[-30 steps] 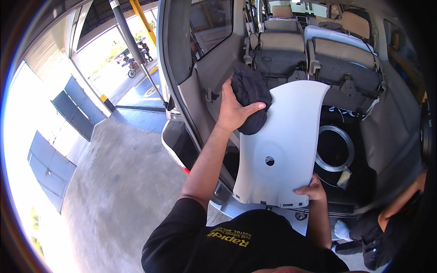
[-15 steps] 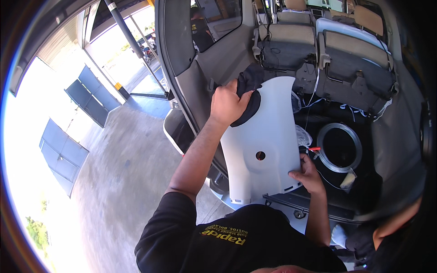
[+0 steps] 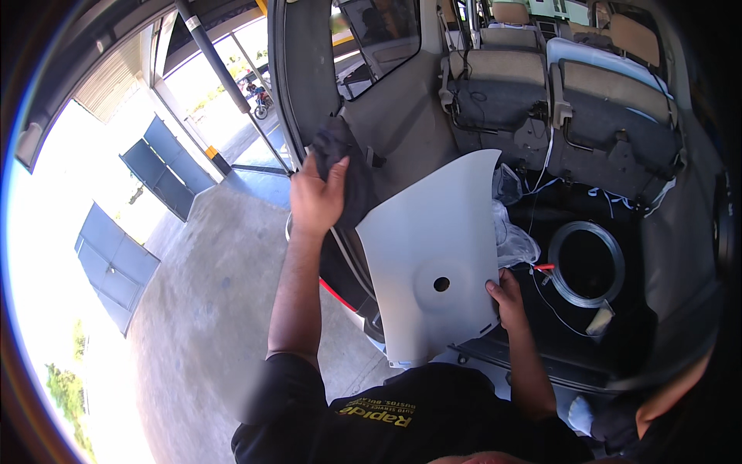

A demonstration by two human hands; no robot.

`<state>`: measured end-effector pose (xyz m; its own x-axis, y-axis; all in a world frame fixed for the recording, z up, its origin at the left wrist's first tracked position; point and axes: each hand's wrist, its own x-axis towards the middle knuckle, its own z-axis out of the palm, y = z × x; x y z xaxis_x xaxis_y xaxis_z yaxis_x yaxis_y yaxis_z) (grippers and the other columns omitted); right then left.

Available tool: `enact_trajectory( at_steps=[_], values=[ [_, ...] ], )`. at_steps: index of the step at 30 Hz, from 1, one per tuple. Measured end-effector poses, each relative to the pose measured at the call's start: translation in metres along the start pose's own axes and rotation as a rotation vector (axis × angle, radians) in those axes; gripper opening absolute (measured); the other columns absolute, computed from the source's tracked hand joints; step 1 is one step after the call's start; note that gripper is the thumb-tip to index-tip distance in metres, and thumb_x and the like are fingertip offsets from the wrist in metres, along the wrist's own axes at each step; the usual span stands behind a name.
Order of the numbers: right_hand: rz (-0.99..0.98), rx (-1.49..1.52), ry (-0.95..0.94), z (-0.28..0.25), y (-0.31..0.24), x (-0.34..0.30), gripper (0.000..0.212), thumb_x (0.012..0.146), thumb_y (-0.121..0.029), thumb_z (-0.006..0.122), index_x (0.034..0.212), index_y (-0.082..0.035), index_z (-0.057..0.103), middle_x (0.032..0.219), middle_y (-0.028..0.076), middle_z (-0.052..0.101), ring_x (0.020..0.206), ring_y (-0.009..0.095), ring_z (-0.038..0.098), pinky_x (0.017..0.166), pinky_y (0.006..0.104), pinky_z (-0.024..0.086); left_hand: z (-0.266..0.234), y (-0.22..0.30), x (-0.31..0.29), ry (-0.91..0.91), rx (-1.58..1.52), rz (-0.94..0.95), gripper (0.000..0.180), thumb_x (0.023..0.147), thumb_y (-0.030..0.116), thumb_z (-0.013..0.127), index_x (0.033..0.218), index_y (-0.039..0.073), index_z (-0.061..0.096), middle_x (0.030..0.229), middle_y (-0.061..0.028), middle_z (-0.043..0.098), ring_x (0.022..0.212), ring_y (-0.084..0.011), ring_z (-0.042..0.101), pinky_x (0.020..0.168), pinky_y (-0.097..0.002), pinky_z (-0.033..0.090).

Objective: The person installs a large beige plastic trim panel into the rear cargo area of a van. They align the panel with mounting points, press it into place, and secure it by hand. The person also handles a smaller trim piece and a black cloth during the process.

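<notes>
At the left, the left hand (image 3: pixel 315 197) grips a black cloth (image 3: pixel 344 174) between its thumb and fingers, beside the vehicle's grey side trim (image 3: pixel 398 127). Half a second ago this cloth lay over the upper part of the white moulded panel (image 3: pixel 410 251); now it has moved to the left, so the panel's face is uncovered and, it seems, only the right hand (image 3: pixel 506 300) supports it. This hand pinches the panel's lower right edge. The panel is tilted at the open rear, left of the clear plastic bag (image 3: pixel 514 240) and wire coil (image 3: pixel 618 263).
</notes>
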<state>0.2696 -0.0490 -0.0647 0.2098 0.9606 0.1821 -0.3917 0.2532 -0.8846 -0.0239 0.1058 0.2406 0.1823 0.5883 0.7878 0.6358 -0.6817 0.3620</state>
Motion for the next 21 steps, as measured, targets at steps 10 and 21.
enact_trajectory(
  at_steps=[10,21],
  values=[
    [-0.066,0.180,0.133,0.053,-0.055,0.117,0.034,0.101,-0.030,0.062,0.123,-0.004,0.060,0.115,0.008,0.069,0.108,0.019,0.066,0.097,0.0361,0.052,-0.033,-0.071,-0.032,-0.253,-0.417,-0.045,0.033,0.068,-0.007,0.046,0.096,-0.004,0.063,0.099,-0.0154,0.063,0.094,-0.0285,0.062,0.088,-0.0331,0.048],
    [-0.121,0.148,0.017,0.084,-0.005,0.169,0.036,0.104,-0.040,0.063,0.118,-0.008,0.059,0.106,0.000,0.062,0.101,0.009,0.057,0.092,0.0275,0.044,0.001,-0.099,-0.073,-0.529,-0.669,-0.033,0.058,0.095,0.038,0.073,0.128,-0.005,0.053,0.111,-0.0130,0.059,0.096,-0.0222,0.059,0.087,-0.0356,0.050]
  ],
)
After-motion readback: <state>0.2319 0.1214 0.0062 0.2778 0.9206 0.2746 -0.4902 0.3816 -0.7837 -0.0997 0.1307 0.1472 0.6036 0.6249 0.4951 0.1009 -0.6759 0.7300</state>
